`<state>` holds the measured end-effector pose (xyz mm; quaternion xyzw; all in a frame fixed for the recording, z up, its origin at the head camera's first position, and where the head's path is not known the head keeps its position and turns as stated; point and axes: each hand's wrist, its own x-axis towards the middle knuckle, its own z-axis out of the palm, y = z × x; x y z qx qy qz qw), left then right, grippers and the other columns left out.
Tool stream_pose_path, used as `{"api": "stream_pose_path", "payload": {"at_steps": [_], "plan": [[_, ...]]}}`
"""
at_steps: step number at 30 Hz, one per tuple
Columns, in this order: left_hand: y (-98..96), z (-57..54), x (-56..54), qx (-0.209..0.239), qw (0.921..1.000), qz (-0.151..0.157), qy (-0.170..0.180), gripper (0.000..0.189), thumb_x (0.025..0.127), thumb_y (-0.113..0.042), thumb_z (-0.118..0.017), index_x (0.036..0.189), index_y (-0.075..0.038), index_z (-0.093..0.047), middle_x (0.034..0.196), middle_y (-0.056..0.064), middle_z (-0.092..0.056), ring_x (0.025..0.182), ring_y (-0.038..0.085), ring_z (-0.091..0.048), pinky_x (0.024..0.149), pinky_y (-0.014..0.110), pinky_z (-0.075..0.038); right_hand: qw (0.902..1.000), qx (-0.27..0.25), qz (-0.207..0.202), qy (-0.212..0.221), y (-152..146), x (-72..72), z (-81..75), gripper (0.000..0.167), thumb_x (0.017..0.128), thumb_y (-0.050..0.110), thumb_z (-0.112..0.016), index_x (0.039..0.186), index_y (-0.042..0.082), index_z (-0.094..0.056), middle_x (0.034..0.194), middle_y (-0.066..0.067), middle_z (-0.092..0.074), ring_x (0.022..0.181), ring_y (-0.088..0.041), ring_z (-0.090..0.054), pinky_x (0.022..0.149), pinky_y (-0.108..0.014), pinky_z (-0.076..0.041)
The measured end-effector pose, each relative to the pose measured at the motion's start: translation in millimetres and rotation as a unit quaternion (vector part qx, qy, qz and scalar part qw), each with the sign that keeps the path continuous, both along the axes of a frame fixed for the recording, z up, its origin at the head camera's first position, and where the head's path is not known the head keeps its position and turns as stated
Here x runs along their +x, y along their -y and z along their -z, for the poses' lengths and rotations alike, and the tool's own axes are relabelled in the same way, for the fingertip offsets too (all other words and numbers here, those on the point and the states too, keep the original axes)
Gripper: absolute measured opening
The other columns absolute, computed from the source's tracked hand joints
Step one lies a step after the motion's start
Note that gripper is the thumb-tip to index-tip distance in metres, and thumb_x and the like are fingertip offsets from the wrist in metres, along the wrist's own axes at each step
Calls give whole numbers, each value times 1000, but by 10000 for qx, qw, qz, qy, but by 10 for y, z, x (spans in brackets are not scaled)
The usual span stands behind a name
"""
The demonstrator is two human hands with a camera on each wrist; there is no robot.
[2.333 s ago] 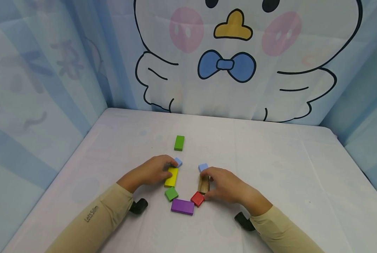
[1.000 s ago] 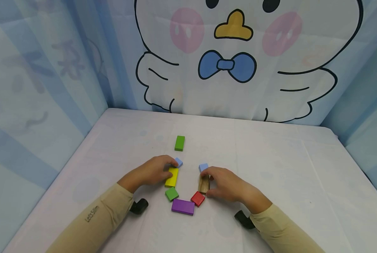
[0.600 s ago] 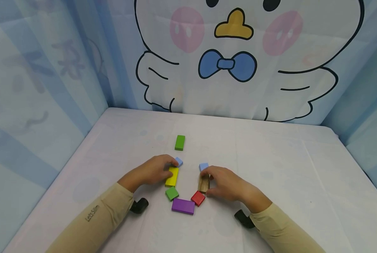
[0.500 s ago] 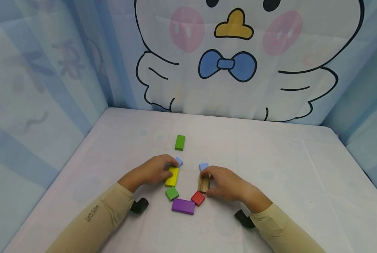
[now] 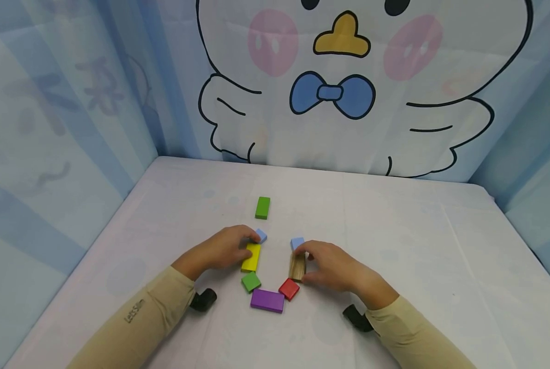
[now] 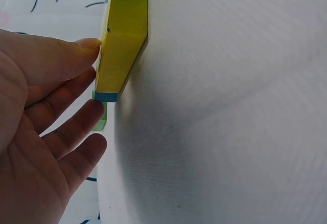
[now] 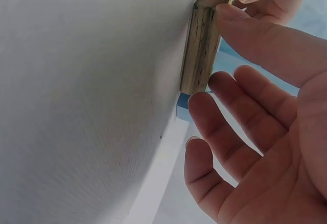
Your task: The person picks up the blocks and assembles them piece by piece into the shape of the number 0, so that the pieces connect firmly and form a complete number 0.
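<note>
In the head view, my left hand (image 5: pixel 228 247) has its thumb on the yellow block (image 5: pixel 250 259) and its index finger at a small light-blue block (image 5: pixel 261 236). Its other fingers spread loosely in the left wrist view. My right hand (image 5: pixel 332 264) reaches along the brown wooden block (image 5: pixel 297 268), thumb by the near end and index finger by the far end, where another light-blue block (image 5: pixel 297 243) lies. In the right wrist view its fingers are relaxed, fingertips right at the wooden block (image 7: pixel 201 47). A green block (image 5: pixel 251 282), purple block (image 5: pixel 267 301) and red block (image 5: pixel 289 289) complete a U shape.
A longer green block (image 5: pixel 263 208) lies apart, farther back on the white-covered table (image 5: pixel 418 256). A patterned curtain (image 5: pixel 275 128) hangs along the back edge and sides. A black device sits at each wrist.
The right thumb has drawn slightly away from the red block. Otherwise the hands and blocks keep almost the same places.
</note>
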<state>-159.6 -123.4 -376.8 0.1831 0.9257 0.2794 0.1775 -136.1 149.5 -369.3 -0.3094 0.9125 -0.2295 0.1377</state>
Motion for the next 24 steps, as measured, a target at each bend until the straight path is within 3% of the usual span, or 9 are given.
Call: {"api": "stream_pose_path", "payload": {"at_steps": [24], "plan": [[-7,-7,2,7,10000,-30,4,33,94,-7,-69,127,-8,-64,134,7,-59,129,26,-50,112,45,-37,9999,40,-77,-118,34,-9,-7,43,86,13,-79,124,4,-61,117,-6,-64,102,-23,-60,91,-41,-52]]}}
